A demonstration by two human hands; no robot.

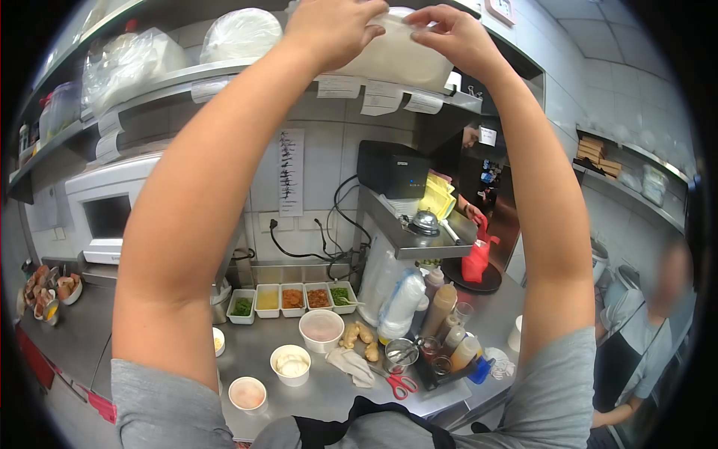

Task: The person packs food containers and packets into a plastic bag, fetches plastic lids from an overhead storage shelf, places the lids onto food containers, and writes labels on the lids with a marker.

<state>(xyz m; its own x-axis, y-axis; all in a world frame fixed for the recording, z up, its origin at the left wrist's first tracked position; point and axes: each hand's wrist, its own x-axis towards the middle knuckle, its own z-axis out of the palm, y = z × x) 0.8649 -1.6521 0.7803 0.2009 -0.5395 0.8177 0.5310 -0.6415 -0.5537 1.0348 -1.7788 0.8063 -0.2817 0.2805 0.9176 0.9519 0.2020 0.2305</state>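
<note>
Both my arms reach up to the high shelf. Between the hands is a bulky white, translucent plastic bag [400, 60]; its contents cannot be made out. My left hand [336, 30] has its fingers curled at the bag's upper left side, partly cut off by the top of the view. My right hand [460, 41] pinches at the upper right side, thumb and fingers bent inward. Further left on the same shelf sits a round white bundle [241, 34] in plastic.
Below are paper tubs [290, 367], trays of chopped food [292, 298], ginger [359, 337], red scissors [402, 385] and sauce bottles [441, 307]. A printer [393, 168] and a bell [425, 222] stand on a raised ledge. A co-worker [636, 352] stands at right; another person's hand holds a red bag [476, 258].
</note>
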